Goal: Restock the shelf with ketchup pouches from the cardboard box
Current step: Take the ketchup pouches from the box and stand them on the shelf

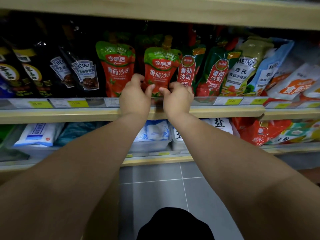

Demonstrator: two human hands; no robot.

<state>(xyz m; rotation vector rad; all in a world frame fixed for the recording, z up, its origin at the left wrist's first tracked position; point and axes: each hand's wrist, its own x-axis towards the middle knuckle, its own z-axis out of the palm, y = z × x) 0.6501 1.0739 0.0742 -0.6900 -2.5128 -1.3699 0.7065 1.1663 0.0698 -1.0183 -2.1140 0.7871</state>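
— Where is the pouch (pixel 161 66)?

— Upright at the front of the middle shelf (pixel 69 116), behind the clear rail (pixel 204 101). A twin pouch (pixel 117 66) stands a little apart on its left. A narrower ketchup pack (pixel 186 73) on its right looks to touch it. The rail and the hands hide its base.

— And the hands?

— The left hand (pixel 135 97) has the lower left edge and the right hand (pixel 178 97) the lower right. On each, the fingers (pixel 138 77) curl round behind the side and the thumb lies on the front. Both are clamped on the pouch.

— How do you reckon it handles?

— Soft, I'd say. The film is glossy and looks slippery. The body bulges with sauce, so the weight probably sits low, and it would sag or fold if held by one corner. Only the cap (pixel 167 41) and its spout look stiff.

— So where would you grip?

— Where they are: both side seams, low down, where the fill gives the walls some body. Squeeze lightly, because a hard pinch only shoves the sauce about. The cap would do for a one-handed lift, but the body would likely swing.

— What might go wrong seating it?

— The base needs to spread flat behind the rail. If it doesn't, the pouch will probably lean onto the pack on its right.
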